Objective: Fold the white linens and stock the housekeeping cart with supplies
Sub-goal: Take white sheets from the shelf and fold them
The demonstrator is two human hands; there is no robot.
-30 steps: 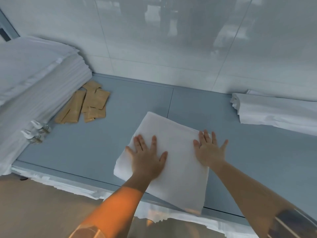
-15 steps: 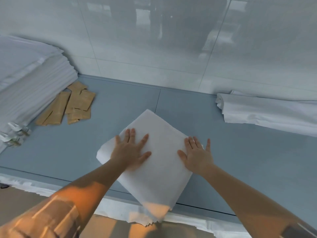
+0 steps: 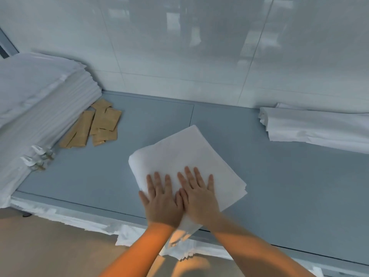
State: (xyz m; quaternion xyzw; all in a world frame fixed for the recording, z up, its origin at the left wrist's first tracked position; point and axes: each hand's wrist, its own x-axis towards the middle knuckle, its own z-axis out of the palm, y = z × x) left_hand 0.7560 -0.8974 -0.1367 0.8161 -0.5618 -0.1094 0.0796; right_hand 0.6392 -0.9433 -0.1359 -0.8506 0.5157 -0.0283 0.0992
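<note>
A folded white linen (image 3: 185,156) lies at an angle on the grey counter (image 3: 279,186), its near corner hanging over the front edge. My left hand (image 3: 161,200) and my right hand (image 3: 197,194) lie flat on its near half, side by side and touching, fingers straight and spread, pressing it down. A tall stack of folded white linens (image 3: 40,108) fills the left end of the counter. Another folded white sheet (image 3: 319,128) lies at the right by the wall.
Several tan paper packets (image 3: 95,126) lie beside the tall stack. Small clear bottles (image 3: 40,158) sit at the stack's foot. A glossy white tiled wall (image 3: 199,47) backs the counter. White cloth (image 3: 69,218) hangs below the counter's front edge above a tan floor.
Both hands have slid together over the linen toward its near end; they were spread apart on its two sides before. The linen looks shorter and thicker, folded once more.
</note>
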